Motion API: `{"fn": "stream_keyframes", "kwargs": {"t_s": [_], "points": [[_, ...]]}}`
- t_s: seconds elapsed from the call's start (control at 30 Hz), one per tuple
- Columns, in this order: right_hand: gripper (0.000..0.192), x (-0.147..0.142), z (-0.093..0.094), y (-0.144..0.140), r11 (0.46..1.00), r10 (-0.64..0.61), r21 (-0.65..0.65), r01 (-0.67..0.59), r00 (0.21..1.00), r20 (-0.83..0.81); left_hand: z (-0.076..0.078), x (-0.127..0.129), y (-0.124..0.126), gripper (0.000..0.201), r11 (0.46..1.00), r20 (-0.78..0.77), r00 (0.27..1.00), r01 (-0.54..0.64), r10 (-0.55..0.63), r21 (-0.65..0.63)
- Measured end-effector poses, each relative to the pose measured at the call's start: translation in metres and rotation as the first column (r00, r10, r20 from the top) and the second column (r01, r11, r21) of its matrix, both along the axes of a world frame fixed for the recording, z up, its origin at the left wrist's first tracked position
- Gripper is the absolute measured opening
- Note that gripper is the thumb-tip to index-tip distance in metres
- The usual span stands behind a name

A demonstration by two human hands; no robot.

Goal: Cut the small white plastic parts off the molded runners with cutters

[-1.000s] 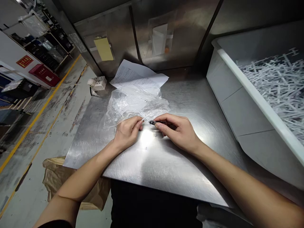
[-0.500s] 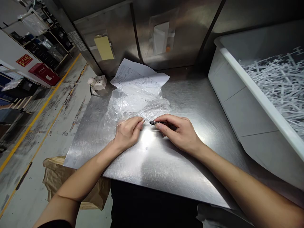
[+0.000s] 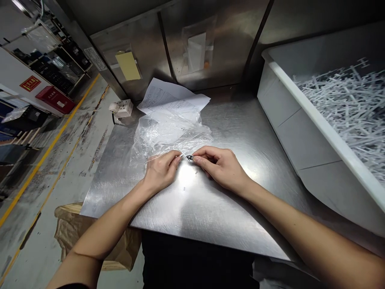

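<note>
My left hand [image 3: 164, 167] pinches a thin white plastic piece [image 3: 182, 153] between thumb and forefinger. Opposite it, my right hand [image 3: 221, 165] is closed on small dark nippers [image 3: 190, 157], mostly hidden by the fingers. The tip of the nippers is right at the white piece; whether the jaws touch it I cannot tell. Just behind both hands lies a crumpled clear plastic bag [image 3: 168, 130]. Tiny scraps [image 3: 196, 172] rest on the metal table [image 3: 234, 218] below the fingers.
To the right stands a big grey bin [image 3: 297, 132] heaped with white plastic sprues [image 3: 349, 104]. Printed paper [image 3: 177, 96] lies behind the bag, with a power socket [image 3: 122, 108] to its left. A brown paper bag [image 3: 70, 222] is below the table's left edge.
My right hand has brought the nippers left, closing the gap to the white piece at my left fingertips. The view has shifted slightly.
</note>
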State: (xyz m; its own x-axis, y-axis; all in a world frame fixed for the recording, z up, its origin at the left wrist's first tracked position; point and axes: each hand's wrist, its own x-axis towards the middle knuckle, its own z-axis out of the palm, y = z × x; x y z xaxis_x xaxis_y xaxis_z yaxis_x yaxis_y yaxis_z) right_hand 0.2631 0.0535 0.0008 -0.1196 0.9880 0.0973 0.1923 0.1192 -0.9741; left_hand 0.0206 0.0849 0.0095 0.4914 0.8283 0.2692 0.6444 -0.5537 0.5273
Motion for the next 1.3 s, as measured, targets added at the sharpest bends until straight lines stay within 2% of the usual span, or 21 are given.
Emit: {"fn": "stream_keyframes", "kwargs": {"t_s": [0.17, 0.3, 0.43, 1.3], "points": [[0.027, 0.004, 0.000, 0.005, 0.996, -0.085, -0.003, 0.085, 0.992, -0.096, 0.005, 0.001, -0.002, 0.016, 0.998, 0.062, 0.997, 0.055, -0.054, -0.018], [0.026, 0.003, -0.001, 0.005, 0.996, -0.084, 0.031, 0.089, 0.988, -0.132, 0.003, 0.003, -0.006, 0.014, 0.986, 0.118, 0.981, 0.146, -0.155, 0.079], [0.023, 0.001, -0.001, 0.001, 0.991, -0.093, 0.085, 0.101, 0.991, -0.101, 0.002, 0.005, -0.009, 0.014, 0.970, 0.138, 0.966, 0.200, -0.219, 0.141], [0.020, -0.002, 0.004, -0.007, 0.988, -0.065, 0.137, 0.068, 0.997, -0.028, 0.003, 0.009, -0.015, 0.022, 0.953, 0.039, 0.969, 0.233, -0.245, 0.194]]}}
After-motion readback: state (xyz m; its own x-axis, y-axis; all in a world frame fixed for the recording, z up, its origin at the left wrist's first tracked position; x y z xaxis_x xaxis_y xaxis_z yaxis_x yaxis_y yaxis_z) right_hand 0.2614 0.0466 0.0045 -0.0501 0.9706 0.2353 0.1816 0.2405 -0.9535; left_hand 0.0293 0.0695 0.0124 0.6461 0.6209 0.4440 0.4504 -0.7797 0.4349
